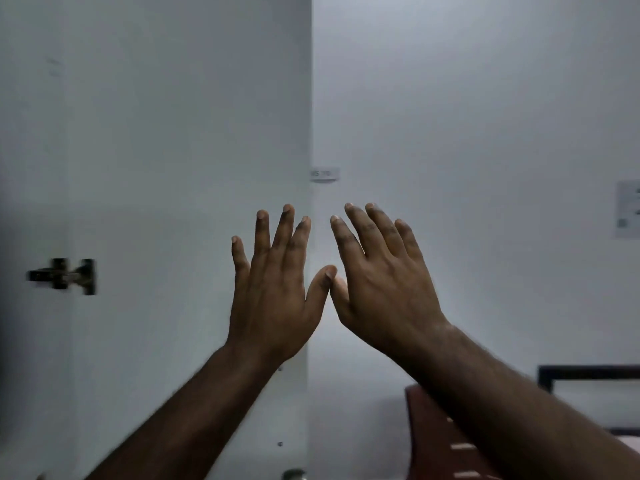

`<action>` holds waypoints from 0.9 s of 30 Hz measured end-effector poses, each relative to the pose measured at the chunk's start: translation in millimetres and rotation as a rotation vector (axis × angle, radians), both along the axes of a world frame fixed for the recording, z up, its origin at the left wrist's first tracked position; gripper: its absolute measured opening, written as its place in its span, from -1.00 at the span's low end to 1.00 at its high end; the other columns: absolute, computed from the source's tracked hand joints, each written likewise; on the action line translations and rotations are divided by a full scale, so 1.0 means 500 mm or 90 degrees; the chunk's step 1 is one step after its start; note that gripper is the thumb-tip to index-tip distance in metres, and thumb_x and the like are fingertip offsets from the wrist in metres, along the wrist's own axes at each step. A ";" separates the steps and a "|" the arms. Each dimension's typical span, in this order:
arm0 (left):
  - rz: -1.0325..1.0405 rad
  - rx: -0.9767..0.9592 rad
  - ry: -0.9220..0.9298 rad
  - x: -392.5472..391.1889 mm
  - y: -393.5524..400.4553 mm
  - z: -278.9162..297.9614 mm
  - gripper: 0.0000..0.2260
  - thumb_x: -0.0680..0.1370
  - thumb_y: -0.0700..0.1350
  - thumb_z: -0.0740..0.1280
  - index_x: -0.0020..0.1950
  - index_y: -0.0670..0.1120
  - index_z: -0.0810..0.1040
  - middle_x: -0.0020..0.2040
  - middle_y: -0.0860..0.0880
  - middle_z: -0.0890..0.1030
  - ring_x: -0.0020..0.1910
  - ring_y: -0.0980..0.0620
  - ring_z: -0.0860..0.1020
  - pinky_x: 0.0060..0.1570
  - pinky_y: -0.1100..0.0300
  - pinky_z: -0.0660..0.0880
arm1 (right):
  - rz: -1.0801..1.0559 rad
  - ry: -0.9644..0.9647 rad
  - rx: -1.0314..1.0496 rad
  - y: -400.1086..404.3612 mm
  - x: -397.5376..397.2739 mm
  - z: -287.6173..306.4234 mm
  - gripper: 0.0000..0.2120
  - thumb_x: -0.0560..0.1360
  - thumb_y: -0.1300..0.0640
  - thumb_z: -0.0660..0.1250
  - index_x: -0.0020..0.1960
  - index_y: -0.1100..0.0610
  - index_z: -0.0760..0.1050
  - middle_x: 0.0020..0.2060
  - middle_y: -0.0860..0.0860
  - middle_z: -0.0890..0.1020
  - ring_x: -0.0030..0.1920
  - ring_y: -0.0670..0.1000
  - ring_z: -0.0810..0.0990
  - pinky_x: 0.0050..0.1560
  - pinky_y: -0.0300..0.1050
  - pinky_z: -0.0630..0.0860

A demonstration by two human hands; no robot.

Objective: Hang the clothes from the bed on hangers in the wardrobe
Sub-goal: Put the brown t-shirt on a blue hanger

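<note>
Left hand (273,289) and right hand (381,282): fingers spread, holding nothing, thumbs touching | hinge (69,276) well left of hands | label (324,173) just above: unreadable

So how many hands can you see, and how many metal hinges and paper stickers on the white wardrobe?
Hands: 2, the left hand and the right hand, both open and holding nothing
Metal hinges: 1, the hinge on the left
Paper stickers: 2, the small label and the paper sticker
Total: 5
</note>
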State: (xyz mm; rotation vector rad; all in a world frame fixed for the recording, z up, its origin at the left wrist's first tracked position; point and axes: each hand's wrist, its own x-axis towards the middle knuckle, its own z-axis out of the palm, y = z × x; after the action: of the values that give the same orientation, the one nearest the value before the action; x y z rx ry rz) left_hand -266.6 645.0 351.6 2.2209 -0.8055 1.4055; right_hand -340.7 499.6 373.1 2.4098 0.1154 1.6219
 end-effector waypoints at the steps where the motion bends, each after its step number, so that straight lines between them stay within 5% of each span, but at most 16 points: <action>1: -0.024 0.002 0.002 -0.006 -0.043 -0.006 -0.34 0.63 0.33 -0.13 0.66 0.03 0.00 0.65 0.03 -0.14 0.61 -0.02 -0.27 0.54 -0.27 -0.17 | -0.026 0.007 0.000 -0.038 -0.020 -0.007 -0.38 0.56 -0.06 0.28 0.54 0.17 0.29 0.53 0.18 0.31 0.55 0.23 0.22 0.44 0.33 0.28; 15: -0.408 0.037 0.000 -0.319 -0.756 -0.090 -0.38 0.65 0.25 -0.03 0.64 -0.05 0.10 0.66 -0.02 -0.03 0.63 -0.07 -0.17 0.54 -0.29 -0.13 | -0.412 0.071 0.050 -0.608 -0.451 -0.079 -0.34 0.48 0.00 0.37 0.52 0.18 0.31 0.50 0.19 0.35 0.52 0.23 0.28 0.43 0.35 0.29; 27: -0.680 0.122 0.047 -0.691 -1.193 -0.218 -0.42 0.68 0.21 -0.03 0.64 -0.02 0.08 0.66 0.01 -0.04 0.63 -0.04 -0.18 0.55 -0.26 -0.14 | -0.669 0.067 0.152 -0.917 -0.847 -0.214 -0.39 0.48 0.06 0.32 0.49 0.18 0.35 0.48 0.17 0.39 0.50 0.22 0.33 0.42 0.33 0.30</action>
State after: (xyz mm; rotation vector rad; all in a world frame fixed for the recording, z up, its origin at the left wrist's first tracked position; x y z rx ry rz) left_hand -612.1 48.7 242.4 1.4629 -1.7733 0.7112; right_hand -764.5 40.9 266.2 2.0529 -1.1660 1.0164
